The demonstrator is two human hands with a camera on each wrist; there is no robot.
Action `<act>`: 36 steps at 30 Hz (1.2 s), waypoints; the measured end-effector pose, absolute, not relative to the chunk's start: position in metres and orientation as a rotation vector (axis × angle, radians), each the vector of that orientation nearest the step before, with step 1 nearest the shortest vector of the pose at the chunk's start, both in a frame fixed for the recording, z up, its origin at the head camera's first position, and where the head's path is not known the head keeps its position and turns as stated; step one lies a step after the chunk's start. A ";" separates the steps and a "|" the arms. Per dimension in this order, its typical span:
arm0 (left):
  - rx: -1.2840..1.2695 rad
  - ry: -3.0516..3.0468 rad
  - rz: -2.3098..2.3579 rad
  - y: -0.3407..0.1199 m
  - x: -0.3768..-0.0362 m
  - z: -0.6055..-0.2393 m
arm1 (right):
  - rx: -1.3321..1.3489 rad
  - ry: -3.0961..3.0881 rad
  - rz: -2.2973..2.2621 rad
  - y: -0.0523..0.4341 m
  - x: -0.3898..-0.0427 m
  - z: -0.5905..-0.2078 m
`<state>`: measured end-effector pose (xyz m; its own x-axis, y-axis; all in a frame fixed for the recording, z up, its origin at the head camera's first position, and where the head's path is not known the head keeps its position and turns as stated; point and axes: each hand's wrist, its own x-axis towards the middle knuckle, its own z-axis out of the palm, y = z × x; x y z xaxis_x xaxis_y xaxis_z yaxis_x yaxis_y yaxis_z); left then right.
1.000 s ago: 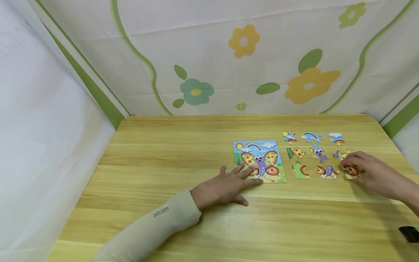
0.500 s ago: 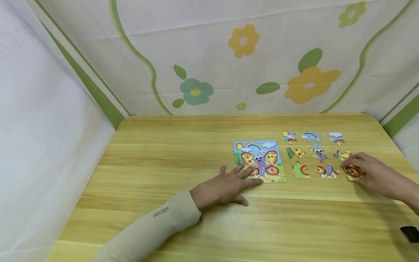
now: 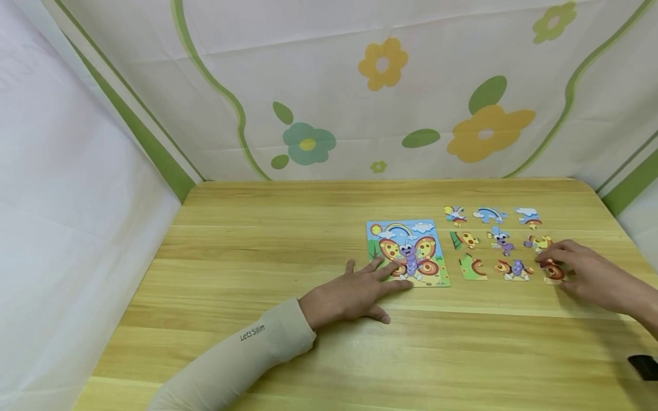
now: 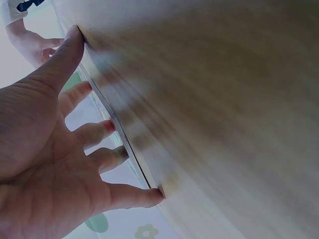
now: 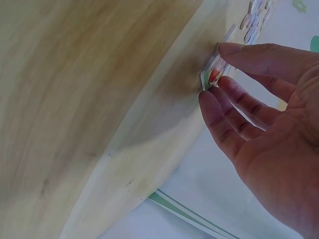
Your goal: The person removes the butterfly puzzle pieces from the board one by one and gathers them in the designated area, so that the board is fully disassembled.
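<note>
Under our right fingertips [image 3: 552, 251] the corner piece [image 3: 553, 270] had crept a touch toward the middle of the table compared with a second before, closing on its neighbour piece [image 3: 514, 269]; we judged it was being nudged into line with the loose set. Our right hand [image 3: 591, 274] pinched it, thumb on one edge and fingers on the other. The right wrist view showed what the head view hid: the piece [image 5: 213, 74] tipped up on edge off the table [image 5: 99, 99]. Our left hand [image 3: 349, 291] had not moved, fingers spread flat on the board [image 3: 411, 240]; the left wrist view showed those fingertips [image 4: 152, 195] pressing along its edge.
</note>
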<state>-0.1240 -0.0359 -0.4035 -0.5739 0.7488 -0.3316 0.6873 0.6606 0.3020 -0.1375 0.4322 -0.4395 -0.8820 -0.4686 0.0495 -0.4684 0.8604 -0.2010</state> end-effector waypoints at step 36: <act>1.122 2.431 0.174 -0.033 -0.123 -0.403 | -0.895 3.113 -0.318 0.416 -0.134 -0.429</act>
<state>-0.1234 -0.0330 -0.4033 -0.5652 0.7471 -0.3498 0.6898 0.6606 0.2963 -0.1336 0.4160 -0.4292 -0.8428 -0.5134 0.1618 -0.5355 0.8301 -0.1554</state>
